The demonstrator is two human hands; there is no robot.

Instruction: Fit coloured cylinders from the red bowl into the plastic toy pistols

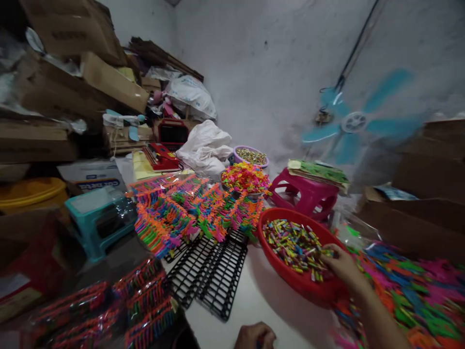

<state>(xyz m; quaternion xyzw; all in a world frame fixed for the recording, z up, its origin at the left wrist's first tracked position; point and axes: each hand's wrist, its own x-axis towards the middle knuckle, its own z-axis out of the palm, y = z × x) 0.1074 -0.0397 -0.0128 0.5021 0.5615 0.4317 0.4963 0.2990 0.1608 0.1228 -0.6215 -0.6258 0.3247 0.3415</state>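
Observation:
My right hand (341, 265) reaches over the right side of a red basin (267, 245), its fingers pinched on small yellow, shiny tube-shaped pieces at the edge of a pile (292, 242) of the same kind. At the bottom edge, my left hand (254, 335) rests low over the white tabletop (261, 286) with its fingers curled. A dark bit shows at those fingers, too small to name. Black plastic grid racks (221, 278) lie on the table left of the basin. Behind them are rows of bright plastic pieces (196, 208) in orange, pink, green and blue.
Loose colourful plastic shapes (410, 286) are heaped at the right. A pink stool (305, 194) with green packets stands behind the basin, near a blue fan (354, 122). Packed plastic rows (145, 295) and a teal stool (96, 218) are at left. Cardboard boxes (72, 92) are stacked behind.

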